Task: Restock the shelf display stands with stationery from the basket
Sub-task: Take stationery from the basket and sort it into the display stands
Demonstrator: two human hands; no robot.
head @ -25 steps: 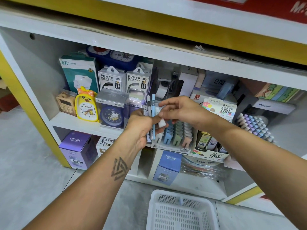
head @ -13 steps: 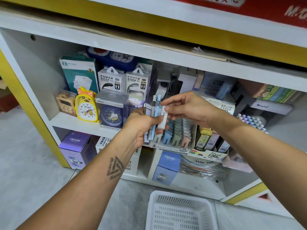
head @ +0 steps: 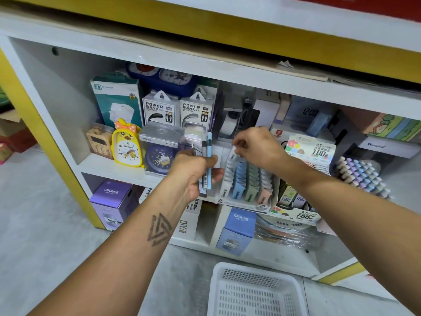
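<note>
Fingers of right hand pinch small white packet above tiered display stand; left hand grips upright blue and grey pens.

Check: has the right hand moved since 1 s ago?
Yes. The right hand has gone right, away from the pens, to the top of the tiered display stand.

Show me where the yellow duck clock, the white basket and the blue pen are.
yellow duck clock [head: 127,148]: head view, on its dial.
white basket [head: 293,284]: head view, on its right rim.
blue pen [head: 209,142]: head view, on its upper barrel.
</note>
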